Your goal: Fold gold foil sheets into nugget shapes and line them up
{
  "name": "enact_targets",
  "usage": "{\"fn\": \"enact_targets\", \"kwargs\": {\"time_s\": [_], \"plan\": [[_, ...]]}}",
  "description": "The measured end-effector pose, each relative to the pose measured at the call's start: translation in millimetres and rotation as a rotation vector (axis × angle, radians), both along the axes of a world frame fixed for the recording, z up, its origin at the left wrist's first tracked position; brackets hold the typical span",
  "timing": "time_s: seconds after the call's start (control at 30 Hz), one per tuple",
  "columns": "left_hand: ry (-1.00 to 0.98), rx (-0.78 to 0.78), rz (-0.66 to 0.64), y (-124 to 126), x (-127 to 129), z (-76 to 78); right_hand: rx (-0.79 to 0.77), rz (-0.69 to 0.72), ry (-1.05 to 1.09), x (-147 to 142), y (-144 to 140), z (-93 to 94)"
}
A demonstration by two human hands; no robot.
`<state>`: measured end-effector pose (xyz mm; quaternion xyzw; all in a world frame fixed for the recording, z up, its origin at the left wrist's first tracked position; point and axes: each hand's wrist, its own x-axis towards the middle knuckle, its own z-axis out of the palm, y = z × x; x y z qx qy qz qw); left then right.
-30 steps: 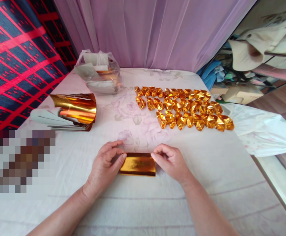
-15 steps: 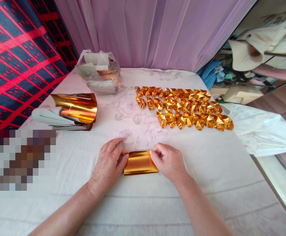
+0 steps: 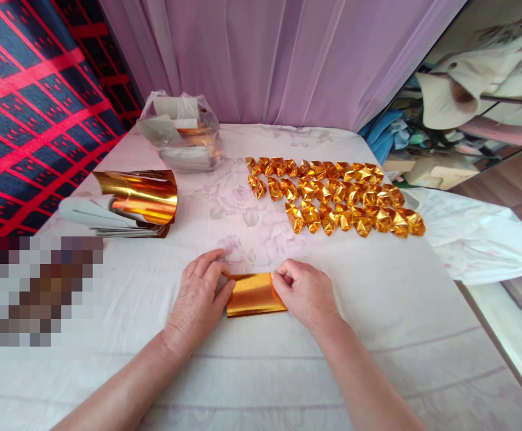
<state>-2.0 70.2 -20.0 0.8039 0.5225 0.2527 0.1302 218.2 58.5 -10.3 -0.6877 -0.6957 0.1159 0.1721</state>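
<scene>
A folded sheet of gold foil paper (image 3: 255,296) lies flat on the cloth-covered table in front of me. My left hand (image 3: 202,291) grips its left edge between thumb and fingers. At the opposite edge, my right hand (image 3: 306,293) pinches the upper right corner, its fingers curled in. Beyond my hands, to the right, folded gold foil pieces (image 3: 346,191) stand in three rows. A curled stack of gold foil sheets (image 3: 146,197) with pale backs rests at the left.
Behind the foil stack sits a clear plastic bag (image 3: 180,131) holding more sheets. A white plastic bag (image 3: 489,236) hangs at the table's right edge. Shelves with hats (image 3: 449,99) stand at the right, and a purple curtain (image 3: 261,60) closes off the back. A pixelated patch hides the left side.
Both hands stay on the foil paper's two ends, with only a very slight shift. The reflections on the foil have changed, while the rows and stack remain in place.
</scene>
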Motion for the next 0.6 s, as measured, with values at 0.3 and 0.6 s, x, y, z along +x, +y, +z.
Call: {"fn": "enact_targets", "kwargs": {"time_s": [0.3, 0.6], "plan": [[0.054, 0.031, -0.077, 1.1, 0.0, 1.8, -0.012, 0.015, 0.122, 2.4, 0.1, -1.6], [0.072, -0.023, -0.099, 0.7, -0.8, 6.2, -0.029, 0.077, 0.058, 3.8, -0.6, 1.0]]}}
